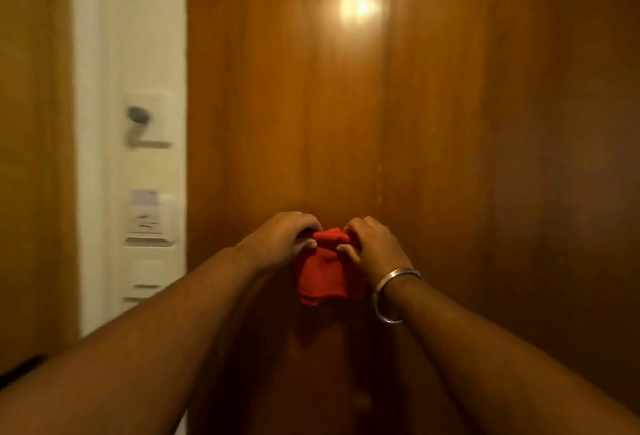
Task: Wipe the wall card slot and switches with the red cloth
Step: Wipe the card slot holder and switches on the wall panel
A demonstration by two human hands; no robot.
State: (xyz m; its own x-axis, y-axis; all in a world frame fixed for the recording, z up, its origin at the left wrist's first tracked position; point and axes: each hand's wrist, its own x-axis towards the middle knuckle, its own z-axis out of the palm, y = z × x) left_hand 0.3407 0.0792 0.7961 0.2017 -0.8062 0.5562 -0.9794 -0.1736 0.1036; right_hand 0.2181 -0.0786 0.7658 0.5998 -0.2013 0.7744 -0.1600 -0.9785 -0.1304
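Holding the red cloth (323, 273) with both hands, left hand (280, 239) and right hand (375, 244), fingers clamped on its top, I should fold it into a firm pad before the card slot (150, 218).

No lettering, brand, number or sign can be read anywhere in the blurred view. The card slot (149, 223) on the pale wall strip carries a few dark marks on its face, and the card (144, 197) standing in it shows a plain pale face; motion blur leaves both too smeared to make out as words or symbols.
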